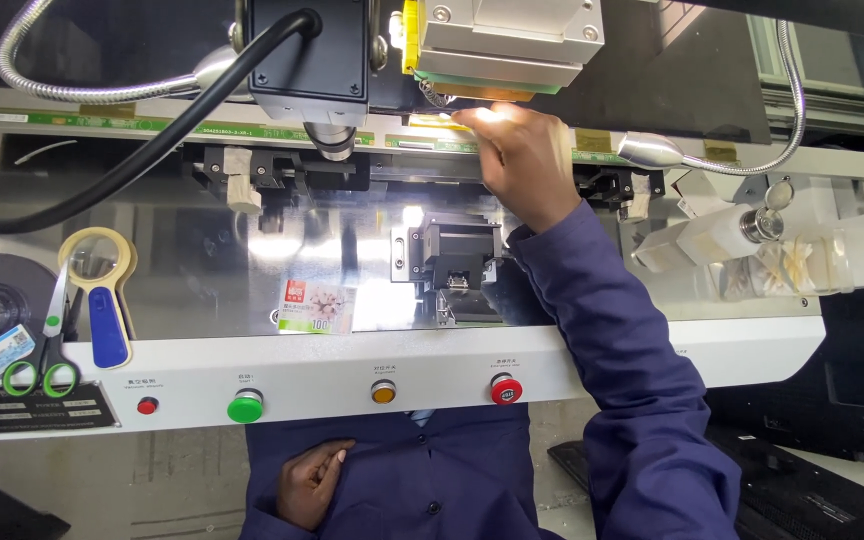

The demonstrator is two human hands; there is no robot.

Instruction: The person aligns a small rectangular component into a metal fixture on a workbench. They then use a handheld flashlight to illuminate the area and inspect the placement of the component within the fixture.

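right hand [522, 150] fingers: glare-hidden | black cable [102, 170]: cut off left

We see our right hand [524, 158] extended toward 12 o'clock, arm fully reached out, dark blue sleeve running from 5 o'clock up to the wrist. Back of the hand faces us, knuckles bent, fingers [484, 128] curled in toward 11 o'clock; fingertips washed out by glare, so we can't tell the pinch state. Our left hand [310, 482] sits low at 7 o'clock, pulled in against our torso, palm inward, fingers loosely curled, holding nothing. Left forearm mostly out of view.
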